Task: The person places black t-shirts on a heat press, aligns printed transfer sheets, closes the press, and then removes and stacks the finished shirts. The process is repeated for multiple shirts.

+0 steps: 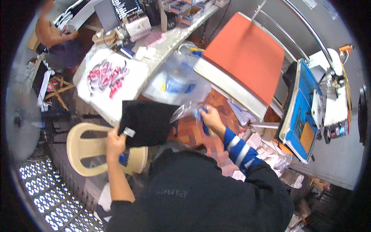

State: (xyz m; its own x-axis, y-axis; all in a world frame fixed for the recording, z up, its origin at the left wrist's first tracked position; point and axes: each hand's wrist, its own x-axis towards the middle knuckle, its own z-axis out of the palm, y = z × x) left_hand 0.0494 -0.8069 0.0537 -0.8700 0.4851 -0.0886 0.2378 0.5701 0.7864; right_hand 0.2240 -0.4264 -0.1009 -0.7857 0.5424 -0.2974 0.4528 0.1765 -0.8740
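My left hand (116, 141) grips a folded black cloth (148, 120) by its left edge, where a small white label shows. My right hand (208, 116) is closed on a crumpled clear plastic bag (185, 111) with something blue at the grip, just right of the cloth. A cream plastic chair (77, 149) stands under the cloth. Beyond it, white sheets with red and grey pieces (108, 77) lie on a worktable (154, 62).
A padded orange press board (243, 54) stands at the right, beside blue frames (303, 100). Another person (52, 34) works at the upper left near a wooden folding stand. Paper scraps litter the floor (222, 154); a metal grate (42, 185) lies at lower left.
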